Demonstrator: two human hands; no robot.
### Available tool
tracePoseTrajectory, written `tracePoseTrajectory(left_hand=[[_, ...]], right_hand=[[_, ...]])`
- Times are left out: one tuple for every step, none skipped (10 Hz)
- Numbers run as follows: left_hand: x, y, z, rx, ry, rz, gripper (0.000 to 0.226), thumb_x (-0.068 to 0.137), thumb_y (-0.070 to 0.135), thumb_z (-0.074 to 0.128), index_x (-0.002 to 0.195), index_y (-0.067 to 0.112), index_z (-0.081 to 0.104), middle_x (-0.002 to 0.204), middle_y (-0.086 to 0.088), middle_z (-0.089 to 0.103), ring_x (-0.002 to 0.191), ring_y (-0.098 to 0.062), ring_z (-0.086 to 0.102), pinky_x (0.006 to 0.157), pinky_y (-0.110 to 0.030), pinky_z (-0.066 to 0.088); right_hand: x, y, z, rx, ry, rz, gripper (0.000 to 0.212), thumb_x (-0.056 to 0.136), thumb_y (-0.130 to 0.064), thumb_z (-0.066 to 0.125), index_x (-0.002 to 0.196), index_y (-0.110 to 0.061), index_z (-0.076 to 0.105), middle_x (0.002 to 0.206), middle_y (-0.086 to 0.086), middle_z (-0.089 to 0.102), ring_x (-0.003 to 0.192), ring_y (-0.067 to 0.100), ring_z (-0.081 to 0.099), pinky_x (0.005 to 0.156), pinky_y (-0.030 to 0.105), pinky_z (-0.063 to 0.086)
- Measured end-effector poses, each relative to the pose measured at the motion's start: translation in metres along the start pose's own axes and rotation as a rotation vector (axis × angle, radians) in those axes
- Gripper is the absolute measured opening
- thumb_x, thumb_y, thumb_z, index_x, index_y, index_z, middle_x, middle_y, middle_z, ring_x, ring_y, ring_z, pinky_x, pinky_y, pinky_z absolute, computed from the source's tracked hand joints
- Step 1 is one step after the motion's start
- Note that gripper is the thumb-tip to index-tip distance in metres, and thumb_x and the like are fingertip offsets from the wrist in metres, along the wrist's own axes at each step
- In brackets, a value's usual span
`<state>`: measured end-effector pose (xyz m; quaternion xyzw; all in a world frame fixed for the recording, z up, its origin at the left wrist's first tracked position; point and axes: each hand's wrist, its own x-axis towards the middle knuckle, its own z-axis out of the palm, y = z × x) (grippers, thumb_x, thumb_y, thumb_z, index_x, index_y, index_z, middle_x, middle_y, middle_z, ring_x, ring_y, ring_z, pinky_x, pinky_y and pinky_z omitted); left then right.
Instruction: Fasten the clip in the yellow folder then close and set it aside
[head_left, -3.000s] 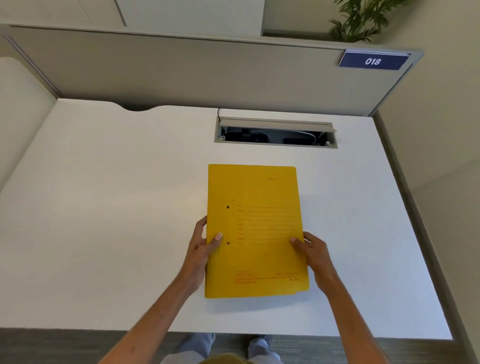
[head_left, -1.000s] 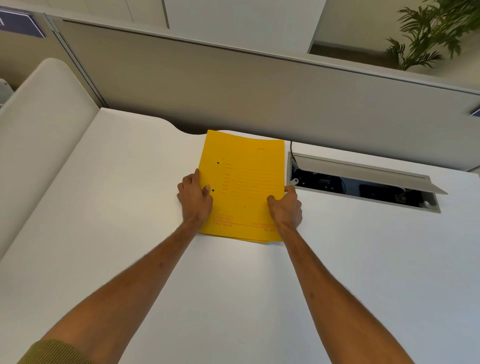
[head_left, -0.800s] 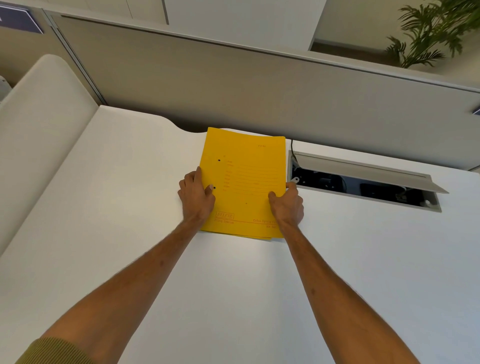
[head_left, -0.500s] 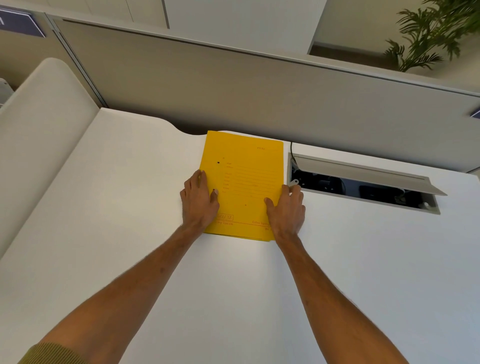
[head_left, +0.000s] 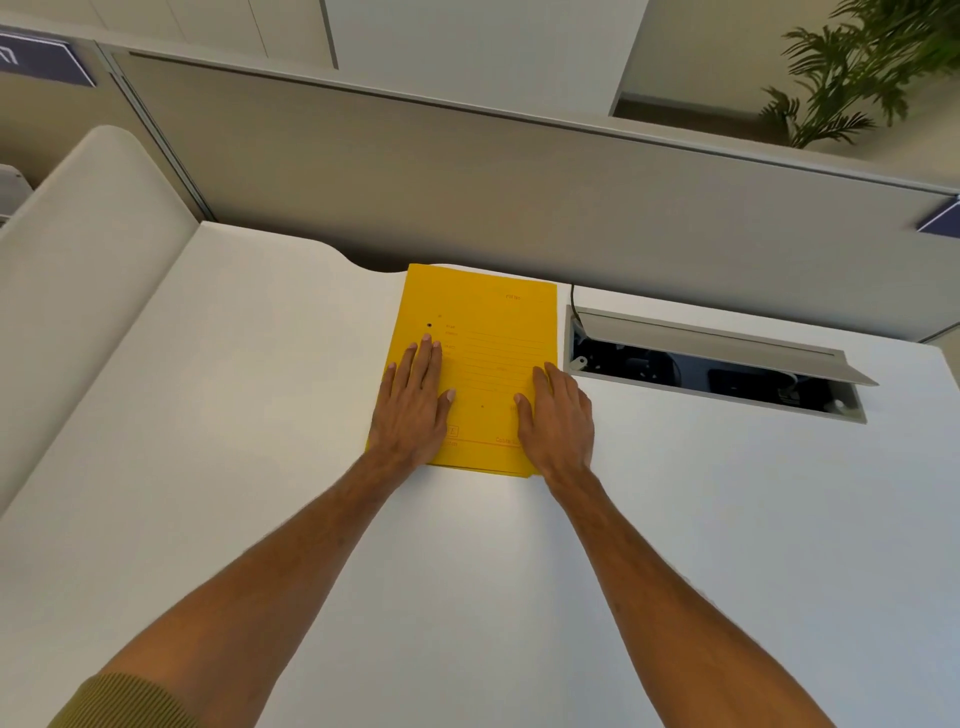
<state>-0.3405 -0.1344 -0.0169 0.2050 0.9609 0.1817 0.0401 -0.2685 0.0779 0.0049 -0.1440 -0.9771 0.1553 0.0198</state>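
Note:
The yellow folder lies closed and flat on the white desk, far back against the grey partition. Its printed cover faces up, with a dark hole near its left edge. My left hand rests palm down on the folder's lower left part, fingers straight and together. My right hand lies flat on the lower right corner, partly on the desk. Neither hand grips the folder. The clip inside is hidden.
An open cable hatch with its grey lid raised sits in the desk just right of the folder. The grey partition runs along the back. A lower cream side panel borders the left. A potted plant stands beyond the partition.
The folder went from the desk's middle to the back edge beside the hatch. In the last second both hands let go of its sides and flattened onto the cover.

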Motion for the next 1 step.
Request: tracePoseTrajectory(left_hand=[[0.0042, 0.0135, -0.0147, 0.057, 0.117, 0.045, 0.07, 0.116, 0.048, 0.029, 0.174, 0.015, 0.007, 0.183, -0.008, 0.002, 0.17, -0.029, 0.002, 0.137, -0.055, 0.012]], right_hand=[[0.0016, 0.0008, -0.0146, -0.029, 0.051, -0.017, 0.063, 0.113, -0.046, 0.035, 0.165, -0.012, 0.03, 0.173, 0.009, 0.03, 0.16, 0.028, 0.029, 0.132, 0.05, 0.021]])
